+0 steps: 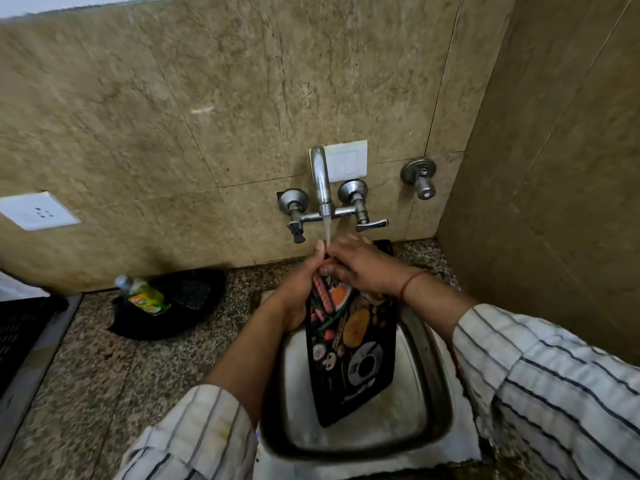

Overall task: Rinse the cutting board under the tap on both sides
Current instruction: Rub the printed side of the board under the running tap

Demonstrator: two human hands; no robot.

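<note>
Cutting board [353,344] stands in sink [436,368], long axis 12–6; left hand [301,289] grips its 9 o'clock edge, right hand [360,268] lies flat on top, fingers spread, under tap [320,178].

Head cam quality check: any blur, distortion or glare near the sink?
Head view: wall tiles at left smeared by motion blur; wide-angle bending curves the wall edges; cutting board print stays legible; soft sheen on the sink rim and tap; corners darken.
</note>
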